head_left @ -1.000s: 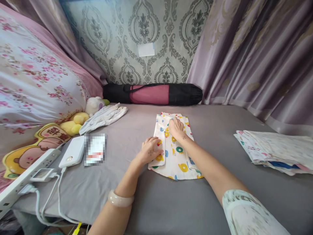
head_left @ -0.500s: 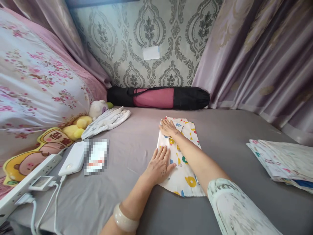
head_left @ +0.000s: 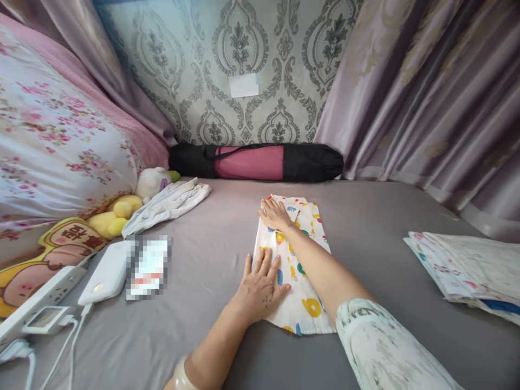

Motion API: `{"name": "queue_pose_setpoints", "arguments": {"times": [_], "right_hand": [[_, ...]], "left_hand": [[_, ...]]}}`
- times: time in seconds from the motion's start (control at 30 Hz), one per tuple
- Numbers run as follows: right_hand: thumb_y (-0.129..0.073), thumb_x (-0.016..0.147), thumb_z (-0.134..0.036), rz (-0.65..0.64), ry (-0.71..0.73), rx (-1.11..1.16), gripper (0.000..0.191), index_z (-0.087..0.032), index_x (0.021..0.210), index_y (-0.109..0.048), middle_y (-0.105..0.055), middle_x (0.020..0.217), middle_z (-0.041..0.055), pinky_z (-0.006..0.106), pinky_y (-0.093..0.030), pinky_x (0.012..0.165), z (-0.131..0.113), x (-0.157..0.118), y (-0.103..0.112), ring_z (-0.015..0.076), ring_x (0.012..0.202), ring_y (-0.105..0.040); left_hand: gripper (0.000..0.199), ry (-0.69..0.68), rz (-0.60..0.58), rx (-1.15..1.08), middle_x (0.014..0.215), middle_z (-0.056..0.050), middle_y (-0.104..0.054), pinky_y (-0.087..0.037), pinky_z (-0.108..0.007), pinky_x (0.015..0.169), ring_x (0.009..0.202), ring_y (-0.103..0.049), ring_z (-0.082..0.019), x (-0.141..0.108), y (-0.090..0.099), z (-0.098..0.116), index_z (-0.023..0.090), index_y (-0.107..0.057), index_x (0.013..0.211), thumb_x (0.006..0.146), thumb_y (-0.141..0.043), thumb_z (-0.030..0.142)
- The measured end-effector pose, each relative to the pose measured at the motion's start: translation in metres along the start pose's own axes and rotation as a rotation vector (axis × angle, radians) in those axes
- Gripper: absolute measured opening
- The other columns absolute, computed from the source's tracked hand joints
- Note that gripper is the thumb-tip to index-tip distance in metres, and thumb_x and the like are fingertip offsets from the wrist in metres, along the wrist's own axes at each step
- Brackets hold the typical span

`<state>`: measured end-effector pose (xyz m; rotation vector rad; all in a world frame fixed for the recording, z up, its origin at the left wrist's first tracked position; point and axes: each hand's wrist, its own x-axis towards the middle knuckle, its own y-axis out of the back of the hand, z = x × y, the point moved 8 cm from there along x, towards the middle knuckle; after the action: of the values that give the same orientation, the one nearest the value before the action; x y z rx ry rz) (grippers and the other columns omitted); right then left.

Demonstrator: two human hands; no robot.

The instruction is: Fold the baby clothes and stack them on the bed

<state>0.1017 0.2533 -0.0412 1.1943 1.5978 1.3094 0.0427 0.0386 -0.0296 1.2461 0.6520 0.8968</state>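
A white cloth with colourful prints [head_left: 312,307] lies folded on the grey sheet, its left part turned over in a long strip. My left hand [head_left: 260,284] rests on the cloth's lower left edge, palm down with fingers spread. Farther up, my right hand [head_left: 276,214] lies flat on the top left corner, fingers stretched out. Neither hand grips the cloth. My right forearm crosses over the cloth and hides part of its right side.
Folded cloths [head_left: 467,265] are stacked at the right. A black and pink roll bag [head_left: 248,162] lies along the wall. At the left are a crumpled white cloth [head_left: 170,203], plush toys [head_left: 150,184], a white power bank [head_left: 106,273] and a power strip [head_left: 44,298].
My left hand has slid a little down the cloth and its fingers have spread wider. My right hand stays at the top corner. The view has shifted slightly.
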Motion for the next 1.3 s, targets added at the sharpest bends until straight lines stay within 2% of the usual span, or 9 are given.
{"name": "queue_pose_setpoints", "arguments": {"times": [0.1,0.23,0.33,0.5,0.7,0.83,0.97,1.13,1.3], "right_hand": [[-0.015,0.099,-0.045,-0.028,-0.002,0.033,0.063,-0.013,0.152,-0.024,-0.017,0.160,0.0064,0.044,-0.003,0.118,0.001,0.001,0.002,0.0192,0.147,-0.009],[-0.013,0.100,-0.044,0.035,-0.025,0.026,0.063,-0.011,0.152,-0.023,-0.015,0.161,0.0075,0.045,0.000,0.118,0.004,0.004,0.015,0.0203,0.148,-0.006],[-0.016,0.100,-0.043,0.033,-0.057,-0.011,0.063,-0.008,0.151,-0.025,-0.019,0.160,0.0100,0.043,-0.002,0.118,0.008,0.009,0.014,0.0214,0.147,-0.010],[-0.018,0.099,-0.043,0.018,-0.091,-0.013,0.063,-0.008,0.151,-0.025,-0.021,0.159,0.0111,0.042,-0.008,0.118,0.014,0.012,0.001,0.0216,0.146,-0.014],[-0.018,0.099,-0.043,0.043,-0.076,0.013,0.063,-0.009,0.151,-0.026,-0.023,0.158,0.0110,0.042,-0.009,0.118,0.013,0.010,0.003,0.0212,0.147,-0.014],[-0.013,0.099,-0.041,0.080,-0.092,0.069,0.062,-0.010,0.152,-0.024,-0.021,0.159,0.0095,0.040,-0.009,0.118,0.016,0.008,0.014,0.0194,0.147,-0.014],[-0.015,0.099,-0.037,0.148,-0.083,0.035,0.059,-0.014,0.152,-0.026,-0.020,0.160,0.0075,0.043,-0.004,0.118,0.020,-0.006,0.025,0.0207,0.147,-0.013],[-0.018,0.099,-0.043,0.040,-0.057,-0.022,0.060,-0.016,0.151,-0.030,-0.024,0.159,0.0072,0.047,-0.009,0.117,0.023,-0.022,0.009,0.0236,0.146,-0.015],[-0.018,0.099,-0.042,0.043,-0.056,-0.039,0.059,-0.017,0.151,-0.029,-0.024,0.159,0.0068,0.047,-0.008,0.117,0.026,-0.023,0.006,0.0234,0.146,-0.016]], "left_hand": [[0.064,0.039,0.043,-0.012,0.155,-0.013,-0.031,-0.017,-0.060,0.115,0.146,-0.021,-0.030,0.003,0.012,-0.002,0.019,-0.032,0.149,0.097,-0.024,0.056],[0.053,0.117,0.100,-0.004,0.152,-0.014,-0.037,-0.017,-0.060,0.115,0.144,-0.028,-0.028,0.006,0.023,-0.007,0.018,-0.039,0.145,0.100,-0.025,0.043],[0.050,0.093,0.073,0.006,0.152,-0.013,-0.037,-0.019,-0.060,0.115,0.144,-0.027,-0.028,0.006,0.016,-0.007,0.018,-0.041,0.143,0.100,-0.028,0.039],[0.058,0.046,-0.006,0.014,0.157,-0.014,-0.026,-0.020,-0.061,0.114,0.147,-0.017,-0.030,0.002,-0.002,-0.008,0.016,-0.032,0.149,0.099,-0.027,0.046],[0.061,0.050,-0.027,0.007,0.157,-0.015,-0.025,-0.019,-0.061,0.114,0.147,-0.015,-0.032,0.002,-0.003,-0.007,0.015,-0.031,0.149,0.099,-0.025,0.049],[0.050,0.059,0.064,-0.016,0.151,-0.013,-0.039,-0.019,-0.062,0.114,0.143,-0.028,-0.031,0.005,0.012,-0.007,0.020,-0.044,0.140,0.099,-0.028,0.044],[0.043,0.148,0.177,-0.039,0.144,-0.014,-0.048,-0.021,-0.062,0.113,0.138,-0.037,-0.028,0.006,0.027,-0.015,0.019,-0.048,0.134,0.100,-0.026,0.034],[0.043,0.129,0.111,-0.008,0.147,-0.016,-0.044,-0.025,-0.063,0.111,0.140,-0.035,-0.030,0.005,0.014,-0.012,0.016,-0.045,0.136,0.097,-0.032,0.029],[0.046,0.081,0.087,0.032,0.151,-0.018,-0.038,-0.024,-0.062,0.112,0.141,-0.031,-0.032,0.003,0.006,-0.010,0.015,-0.041,0.140,0.098,-0.033,0.032]]}}
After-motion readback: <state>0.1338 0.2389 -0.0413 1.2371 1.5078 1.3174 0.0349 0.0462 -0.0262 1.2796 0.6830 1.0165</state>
